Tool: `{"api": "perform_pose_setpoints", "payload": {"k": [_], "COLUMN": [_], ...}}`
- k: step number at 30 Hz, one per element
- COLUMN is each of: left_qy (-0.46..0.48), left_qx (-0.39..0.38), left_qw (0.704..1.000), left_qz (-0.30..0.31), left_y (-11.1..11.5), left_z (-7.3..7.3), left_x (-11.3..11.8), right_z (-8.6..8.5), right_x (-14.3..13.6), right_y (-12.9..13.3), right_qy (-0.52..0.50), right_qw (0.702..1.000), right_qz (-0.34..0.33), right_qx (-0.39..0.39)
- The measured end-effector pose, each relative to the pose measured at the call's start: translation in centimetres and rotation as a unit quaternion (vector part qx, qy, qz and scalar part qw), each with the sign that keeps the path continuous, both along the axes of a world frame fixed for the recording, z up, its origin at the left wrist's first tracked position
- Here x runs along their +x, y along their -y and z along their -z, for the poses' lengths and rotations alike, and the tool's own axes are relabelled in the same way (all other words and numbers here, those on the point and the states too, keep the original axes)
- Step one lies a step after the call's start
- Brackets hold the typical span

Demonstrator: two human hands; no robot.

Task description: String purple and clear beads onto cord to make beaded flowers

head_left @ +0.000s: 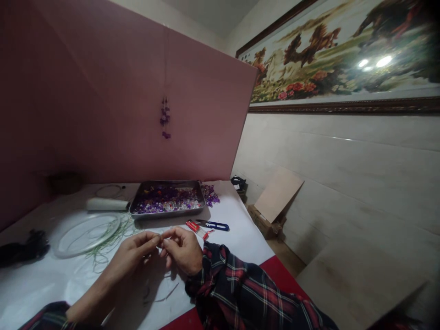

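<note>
Two hands (184, 251) pinch fingertip-to-fingertip, their hold too small to make out; the bead tray (168, 214) lies just beyond, long side running left to right.

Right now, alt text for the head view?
A person's left hand and right hand pinch together over a white tabletop; anything held is too small to identify. Beyond are a metal tray of purple and clear beads and blue snips; green strands lie left.
</note>
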State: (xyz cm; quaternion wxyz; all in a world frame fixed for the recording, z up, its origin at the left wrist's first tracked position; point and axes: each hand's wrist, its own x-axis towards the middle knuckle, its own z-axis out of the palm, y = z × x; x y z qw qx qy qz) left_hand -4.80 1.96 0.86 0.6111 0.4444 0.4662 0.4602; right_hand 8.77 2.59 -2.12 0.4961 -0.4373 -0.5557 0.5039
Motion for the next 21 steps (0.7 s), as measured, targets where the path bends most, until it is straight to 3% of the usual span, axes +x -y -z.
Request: {"api": "perform_pose_setpoints", "payload": {"k": [4,9,13,16,21], "left_qy": [-0.062,-0.101,-0.032,0.006,-0.022], "left_qx": [0.049,0.086,0.043,0.011,0.013], "left_qw": [0.997,0.990,0.998,1.000,0.999], "left_qz": [0.025,0.042,0.029,-0.021,-0.023], "left_y": [0.2,0.0,-0.4,-0.4,-0.3], "left_z": [-0.3,0.2,0.9,0.8,0.6], "left_x": [-0.1,-0.3,-0.3,-0.3,-0.4], "right_z": [-0.2,-0.7,-0.8,-0.5,0.1], "right_x": [0.0,0.2,0.1,-0.1,-0.6], "right_y": [0.2,0.4,0.5,0.4,0.5], "right_qy": [-0.002,-0.009,0.003,-0.013,-0.023], "right_qw": [1.000,1.000,1.000,0.998,0.997], "right_qz": [0.014,-0.022,0.023,0.061,-0.007], "right_qx": [0.007,-0.015,0.008,0.012,-0.075]}}
